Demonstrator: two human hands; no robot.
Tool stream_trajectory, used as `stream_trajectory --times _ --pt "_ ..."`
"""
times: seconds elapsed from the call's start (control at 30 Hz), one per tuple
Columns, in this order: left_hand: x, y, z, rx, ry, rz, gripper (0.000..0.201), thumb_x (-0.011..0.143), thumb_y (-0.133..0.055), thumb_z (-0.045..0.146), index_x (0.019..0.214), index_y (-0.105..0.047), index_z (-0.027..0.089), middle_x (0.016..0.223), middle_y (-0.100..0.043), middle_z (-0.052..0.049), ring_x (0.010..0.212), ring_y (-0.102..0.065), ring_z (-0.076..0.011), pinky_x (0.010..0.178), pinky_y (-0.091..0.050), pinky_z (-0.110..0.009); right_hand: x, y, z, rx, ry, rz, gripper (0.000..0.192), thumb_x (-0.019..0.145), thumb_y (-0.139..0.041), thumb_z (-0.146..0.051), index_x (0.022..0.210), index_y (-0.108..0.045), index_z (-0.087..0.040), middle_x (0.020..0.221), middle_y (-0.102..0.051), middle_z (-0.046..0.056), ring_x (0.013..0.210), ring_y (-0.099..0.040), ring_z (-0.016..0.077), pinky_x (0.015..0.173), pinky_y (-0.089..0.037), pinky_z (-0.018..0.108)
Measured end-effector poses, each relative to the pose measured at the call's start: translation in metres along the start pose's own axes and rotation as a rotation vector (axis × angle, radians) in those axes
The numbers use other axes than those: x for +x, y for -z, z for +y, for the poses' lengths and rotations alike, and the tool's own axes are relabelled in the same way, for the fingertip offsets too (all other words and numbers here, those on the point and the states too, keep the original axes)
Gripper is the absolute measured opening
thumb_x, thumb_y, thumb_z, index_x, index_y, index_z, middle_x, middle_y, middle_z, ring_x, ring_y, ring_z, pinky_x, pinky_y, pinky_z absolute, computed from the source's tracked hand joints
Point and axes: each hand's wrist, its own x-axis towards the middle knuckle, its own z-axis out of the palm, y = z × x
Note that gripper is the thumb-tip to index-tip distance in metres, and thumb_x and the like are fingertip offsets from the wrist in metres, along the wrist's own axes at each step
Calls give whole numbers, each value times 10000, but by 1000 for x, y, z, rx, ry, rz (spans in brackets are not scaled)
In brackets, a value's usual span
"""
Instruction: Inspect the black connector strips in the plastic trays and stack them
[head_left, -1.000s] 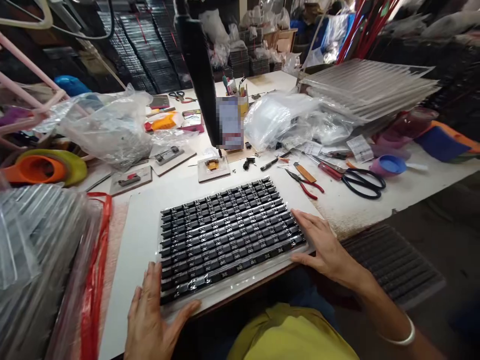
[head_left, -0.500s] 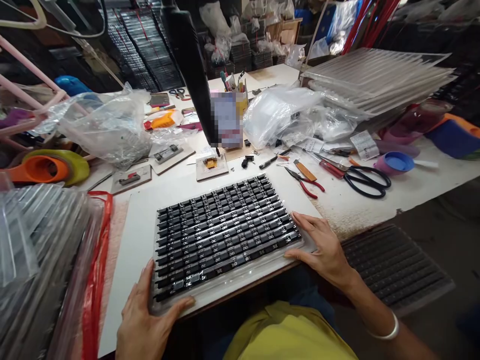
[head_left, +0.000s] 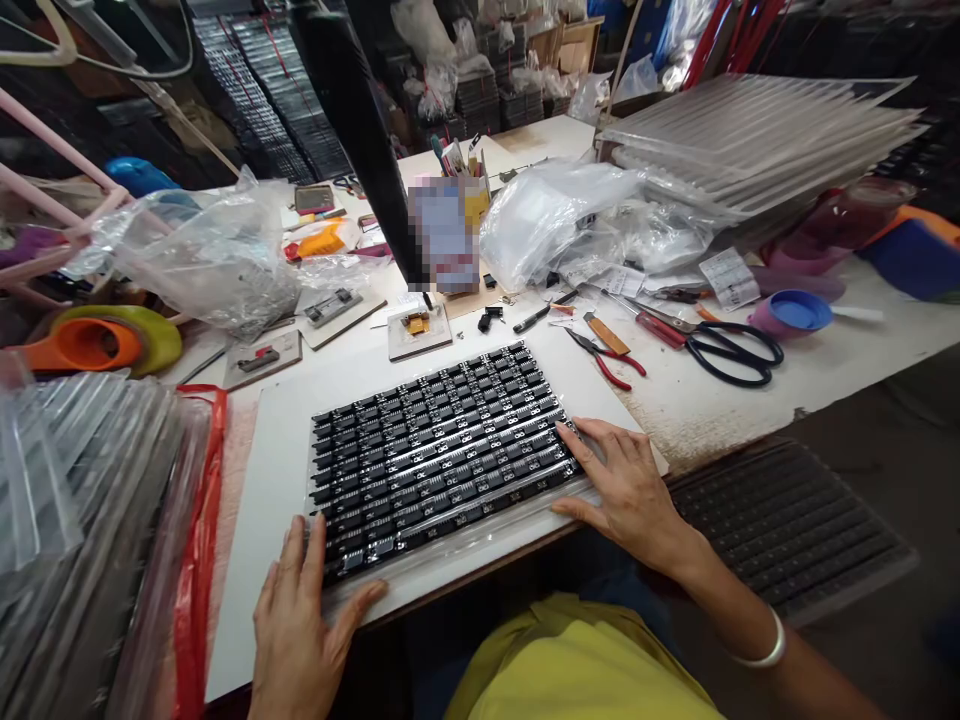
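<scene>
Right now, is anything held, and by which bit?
The left grip and right grip touch opposite ends of the clear plastic tray of black parts, near its front corners; a firm hold cannot be told.

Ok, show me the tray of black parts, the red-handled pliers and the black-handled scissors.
Tray of black parts (head_left: 480, 536), head view: its clear near edge.
Red-handled pliers (head_left: 595, 351), head view: around the pivot.
Black-handled scissors (head_left: 691, 330), head view: where blades meet handles.
</scene>
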Motion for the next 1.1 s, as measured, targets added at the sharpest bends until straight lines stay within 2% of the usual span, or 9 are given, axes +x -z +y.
stream_trajectory --times 0.27,0.43,0.63,0.7,0.87,0.93,1.1 --pt "0 2 4 -12 -3 -20 791 864 -454 566 1506 -114 254 1540 -237 -191 1365 -323 -397 1027 -326 -632 -2 -3 -1 -30 48 71 621 858 -562 -501 1317 -483 -90 1249 -538 218 1152 -487 314 897 -388 449" --pt "-2 2 3 -30 30 -30 800 850 -487 562 1503 -136 262 1554 -198 -182 1371 -305 -404 1036 -318 -625 -2 -5 0 -13 54 104 605 852 -585 -480 1318 -470 -111 1264 -540 208 1160 -493 302 912 -386 441" --pt "0 4 4 -103 31 -16 781 833 -523 553 1489 -209 271 1529 -284 -170 1371 -322 -376 1063 -297 -609 -3 -6 0 -7 45 104 616 845 -595 -481 1326 -468 -117 1269 -543 205 1161 -499 301 913 -387 435" --pt "1 7 7 -161 90 -16 805 807 -556 562 1483 -231 269 1509 -335 -155 1369 -334 -358 1085 -287 -588 -4 -6 0 -2 31 88 612 850 -586 -486 1334 -465 -132 1287 -541 194 1178 -494 295 924 -381 427" --pt "3 17 16 -296 436 -52 996 647 -713 583 1477 -241 301 1447 -449 -110 1328 -393 -375 1073 -326 -585 -2 -3 -1 -12 4 2 695 878 -528 -513 1445 -325 -167 1385 -494 160 1267 -437 296 948 -351 429" --pt "4 20 19 -339 478 -42 1014 619 -747 563 1470 -252 322 1444 -456 -92 1320 -407 -368 1076 -327 -581 -1 -2 0 -10 5 -13 743 881 -514 -529 1478 -254 -171 1396 -486 156 1285 -424 299 941 -349 431" --pt "4 17 26 -444 472 74 999 603 -793 496 1449 -284 343 1390 -521 -77 1292 -455 -328 1085 -335 -552 0 -3 3 38 27 38 786 887 -494 -540 1503 -178 -170 1362 -521 158 1247 -472 279 933 -358 409"
